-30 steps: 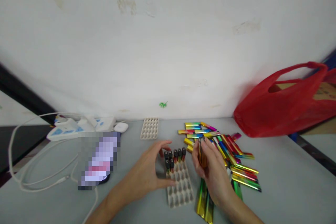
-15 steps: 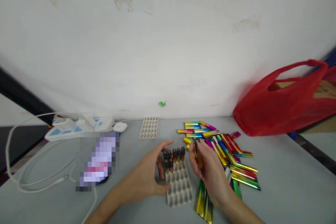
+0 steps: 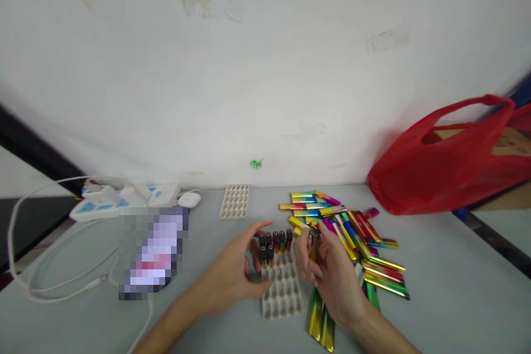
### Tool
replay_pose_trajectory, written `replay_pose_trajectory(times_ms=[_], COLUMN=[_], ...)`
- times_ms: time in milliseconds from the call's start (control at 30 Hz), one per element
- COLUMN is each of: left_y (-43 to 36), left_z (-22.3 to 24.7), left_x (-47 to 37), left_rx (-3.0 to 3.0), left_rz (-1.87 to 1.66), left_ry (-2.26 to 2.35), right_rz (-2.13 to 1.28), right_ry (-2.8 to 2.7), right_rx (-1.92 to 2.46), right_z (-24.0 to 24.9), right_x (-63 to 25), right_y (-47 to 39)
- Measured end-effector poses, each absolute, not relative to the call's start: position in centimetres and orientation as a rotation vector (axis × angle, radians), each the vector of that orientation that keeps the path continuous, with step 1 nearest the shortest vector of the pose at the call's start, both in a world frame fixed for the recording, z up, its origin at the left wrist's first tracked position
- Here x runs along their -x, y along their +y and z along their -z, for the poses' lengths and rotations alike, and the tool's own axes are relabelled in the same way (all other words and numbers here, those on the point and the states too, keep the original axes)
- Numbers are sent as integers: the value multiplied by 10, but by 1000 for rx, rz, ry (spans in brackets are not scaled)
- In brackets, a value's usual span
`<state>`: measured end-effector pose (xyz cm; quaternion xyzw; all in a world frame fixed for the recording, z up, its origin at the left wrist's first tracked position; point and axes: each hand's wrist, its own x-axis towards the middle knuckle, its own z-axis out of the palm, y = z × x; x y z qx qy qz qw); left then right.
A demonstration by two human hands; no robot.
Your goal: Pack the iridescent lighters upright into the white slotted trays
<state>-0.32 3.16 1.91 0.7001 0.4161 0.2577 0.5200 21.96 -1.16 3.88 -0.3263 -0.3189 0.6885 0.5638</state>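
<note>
My left hand [image 3: 232,271] curves around the left side of a pale tray with rows of cells [image 3: 282,305], its thumb on the near part of the edge and its fingers partly hidden behind it. Several black-topped, shiny lighters [image 3: 276,239] stand upright in the tray's far rows. Just right of the tray, my right hand [image 3: 332,271] has its fingers closed around a gold-coloured lighter with a black top [image 3: 314,233], most of its body hidden. More metallic lighters [image 3: 352,227] lie in a loose pile beyond and beside this hand, and a few gold-green ones [image 3: 317,318] lie below it.
A second pale tray [image 3: 234,201] lies by the wall. On the left are a blurred-out phone [image 3: 155,251], a power strip [image 3: 124,199], a white charger [image 3: 189,199] and looping white cables [image 3: 85,287]. A red plastic bag [image 3: 440,166] stands at the right.
My right hand has turned slightly, with the lighter still in its fingers. The tray's near edge has shifted a little away from me. My left hand stays almost in place.
</note>
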Motion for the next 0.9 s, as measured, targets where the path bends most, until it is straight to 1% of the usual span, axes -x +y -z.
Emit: replay_pose_trajectory(times_ms=[133, 333, 433, 633, 900], left_y=[36, 40, 42, 45, 46], left_z=[-11, -6, -4, -4, -1], left_x=[4, 4, 4, 4, 5], left_rx=[-1648, -1630, -1599, -1532, -1486], left_rz=[-646, -665, -672, -714, -696], left_ry=[1000, 1021, 1034, 1052, 1032], right_rz=[-1716, -1991, -2072, -2069, -1944], right_ry=[-712, -642, -637, -636, -692], right_rx=[687, 597, 581, 783, 1064], right_z=[-41, -42, -41, -35, -33], right_x=[-218, -221, -221, -219, -209], right_y=[-12, -12, -11, -14, -14])
